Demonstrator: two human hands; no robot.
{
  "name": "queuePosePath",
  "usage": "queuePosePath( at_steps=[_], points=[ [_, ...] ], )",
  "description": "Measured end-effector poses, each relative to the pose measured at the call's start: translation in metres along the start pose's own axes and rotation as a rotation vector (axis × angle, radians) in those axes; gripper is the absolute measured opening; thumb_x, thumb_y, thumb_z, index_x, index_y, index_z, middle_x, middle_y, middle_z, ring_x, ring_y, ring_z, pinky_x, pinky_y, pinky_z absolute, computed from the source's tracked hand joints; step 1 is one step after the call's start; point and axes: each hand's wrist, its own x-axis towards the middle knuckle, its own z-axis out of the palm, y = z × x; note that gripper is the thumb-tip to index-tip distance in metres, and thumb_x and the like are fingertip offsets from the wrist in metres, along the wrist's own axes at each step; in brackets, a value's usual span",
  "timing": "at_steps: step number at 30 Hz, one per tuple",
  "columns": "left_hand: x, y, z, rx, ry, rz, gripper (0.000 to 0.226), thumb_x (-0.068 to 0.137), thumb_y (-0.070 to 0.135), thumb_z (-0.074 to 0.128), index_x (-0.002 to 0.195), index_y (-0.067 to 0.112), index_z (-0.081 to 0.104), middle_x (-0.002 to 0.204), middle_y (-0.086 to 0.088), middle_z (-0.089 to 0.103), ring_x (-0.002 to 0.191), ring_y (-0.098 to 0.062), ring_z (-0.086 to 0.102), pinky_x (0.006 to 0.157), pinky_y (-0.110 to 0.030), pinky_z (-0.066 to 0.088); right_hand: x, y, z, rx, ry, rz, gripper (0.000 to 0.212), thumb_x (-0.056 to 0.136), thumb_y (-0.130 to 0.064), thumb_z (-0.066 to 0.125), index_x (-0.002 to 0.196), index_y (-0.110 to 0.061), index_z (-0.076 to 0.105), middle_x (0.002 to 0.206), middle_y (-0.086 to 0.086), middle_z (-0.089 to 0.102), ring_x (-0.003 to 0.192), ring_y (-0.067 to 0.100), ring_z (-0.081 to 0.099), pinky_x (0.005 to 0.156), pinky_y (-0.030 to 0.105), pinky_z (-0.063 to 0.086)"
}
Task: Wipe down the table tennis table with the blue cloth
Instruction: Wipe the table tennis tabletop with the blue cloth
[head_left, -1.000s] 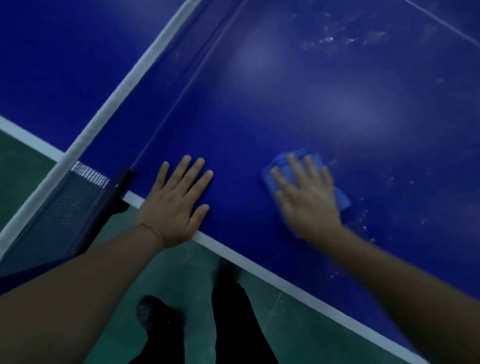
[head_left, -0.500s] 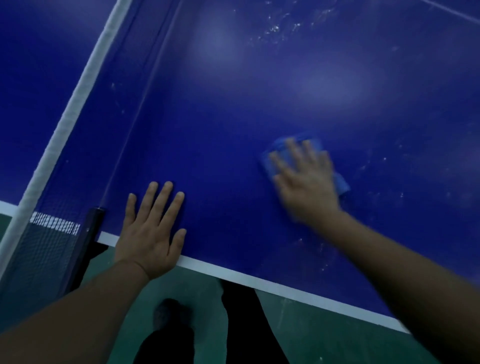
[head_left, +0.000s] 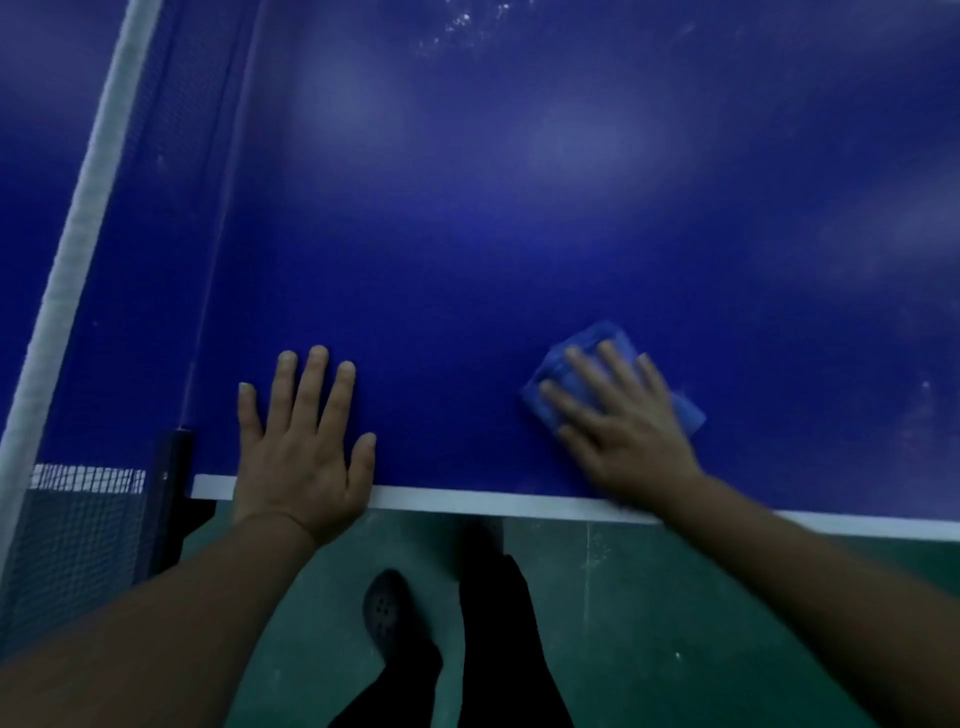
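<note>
While beside hand (head_left: 304, 457): net post (head_left: 169, 499).

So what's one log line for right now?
right hand: flat, pressing blue cloth | left hand: flat on table edge | white specks: far side

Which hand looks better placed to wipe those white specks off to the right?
Probably the right hand. It already presses flat on the blue cloth, with the white specks just beyond it. The left hand lies bare and flat by the net post, holding nothing.
</note>
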Motion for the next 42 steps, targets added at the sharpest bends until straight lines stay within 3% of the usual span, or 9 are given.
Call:
queuePosePath(
  at_steps=[7, 12, 14, 22, 24, 29, 35, 37, 42],
  points=[
    [-0.001, 0.002, 0.001, -0.005, 0.015, -0.014, 0.074, 0.094, 0.055, 0.012, 0.158, 0.019, 0.004, 0.166, -0.006, -0.002, 0.152, -0.027, -0.009, 0.12, -0.057, -0.005, 0.048, 0.024, -0.015, 0.138, 0.122, 0.986, 0.055, 0.101, -0.049, 0.028, 0.155, -0.039, 0.027, 0.167, 0.0, 0.011, 0.153, 0.032, 0.009, 0.119, 0.062, 0.009],
    [-0.002, 0.002, 0.002, -0.032, 0.035, -0.013, 0.074, 0.094, 0.055, 0.011, 0.158, 0.019, 0.007, 0.166, -0.006, 0.0, 0.152, -0.027, -0.008, 0.12, -0.056, -0.006, 0.024, -0.131, 0.016, 0.046, 0.108, 0.338, 0.05, 0.102, -0.049, 0.031, 0.151, -0.04, 0.033, 0.164, 0.001, 0.024, 0.15, 0.034, 0.019, 0.118, 0.057, 0.011],
    [-0.002, 0.002, 0.002, -0.045, 0.042, -0.008, 0.074, 0.094, 0.055, 0.012, 0.158, 0.018, 0.009, 0.166, -0.007, 0.002, 0.152, -0.028, -0.007, 0.12, -0.057, -0.006, -0.01, -0.118, 0.017, 0.041, 0.046, 0.248, 0.05, 0.103, -0.053, 0.026, 0.152, -0.043, 0.031, 0.164, -0.002, 0.023, 0.151, 0.032, 0.018, 0.119, 0.055, 0.012],
    [-0.003, 0.003, 0.002, -0.038, 0.04, -0.012, 0.075, 0.094, 0.056, 0.01, 0.158, 0.019, 0.007, 0.166, -0.006, -0.001, 0.152, -0.028, -0.009, 0.12, -0.057, -0.005, -0.058, 0.016, -0.01, 0.125, 0.091, 1.33, 0.053, 0.106, -0.043, 0.027, 0.158, -0.032, 0.023, 0.168, 0.006, 0.006, 0.153, 0.036, 0.003, 0.12, 0.062, 0.006],
    [-0.002, 0.003, 0.002, -0.038, 0.041, -0.013, 0.075, 0.094, 0.056, 0.01, 0.158, 0.019, 0.006, 0.166, -0.006, -0.002, 0.152, -0.027, -0.009, 0.12, -0.057, -0.005, -0.027, -0.027, -0.005, 0.115, 0.115, 1.17, 0.054, 0.106, -0.04, 0.031, 0.158, -0.029, 0.025, 0.167, 0.009, 0.009, 0.153, 0.037, 0.006, 0.119, 0.062, 0.007],
    [-0.003, 0.004, 0.002, -0.029, 0.043, -0.017, 0.075, 0.093, 0.057, 0.009, 0.158, 0.019, 0.006, 0.166, -0.005, -0.002, 0.152, -0.026, -0.01, 0.12, -0.057, -0.005, -0.016, -0.104, 0.011, 0.045, 0.031, 0.259, 0.062, 0.1, -0.05, 0.031, 0.157, -0.025, 0.025, 0.165, 0.004, 0.021, 0.152, 0.032, 0.017, 0.12, 0.055, 0.012],
    [-0.003, 0.004, 0.003, -0.03, 0.047, -0.017, 0.075, 0.093, 0.057, 0.008, 0.158, 0.019, 0.006, 0.166, -0.006, -0.001, 0.152, -0.026, -0.01, 0.12, -0.056, -0.005, -0.039, 0.034, -0.011, 0.159, 0.109, 1.173, 0.065, 0.104, -0.045, 0.03, 0.16, -0.017, 0.014, 0.168, 0.005, 0.009, 0.153, 0.031, 0.006, 0.12, 0.06, 0.008],
    [-0.002, 0.004, 0.003, -0.033, 0.046, -0.017, 0.075, 0.093, 0.057, 0.009, 0.158, 0.019, 0.006, 0.166, -0.006, -0.001, 0.152, -0.026, -0.01, 0.12, -0.056, -0.006, -0.016, 0.0, -0.008, 0.139, 0.162, 1.201, 0.064, 0.103, -0.045, 0.03, 0.16, -0.018, 0.016, 0.167, 0.005, 0.011, 0.153, 0.032, 0.009, 0.12, 0.061, 0.01],
    [-0.003, 0.003, 0.003, -0.039, 0.053, -0.016, 0.076, 0.093, 0.057, 0.01, 0.159, 0.019, 0.008, 0.166, -0.006, 0.001, 0.152, -0.026, -0.009, 0.12, -0.056, -0.005, -0.008, -0.112, 0.016, 0.04, 0.052, 0.154, 0.057, 0.102, -0.051, 0.032, 0.155, -0.031, 0.028, 0.164, -0.002, 0.025, 0.151, 0.029, 0.021, 0.12, 0.055, 0.013]
  ],
)
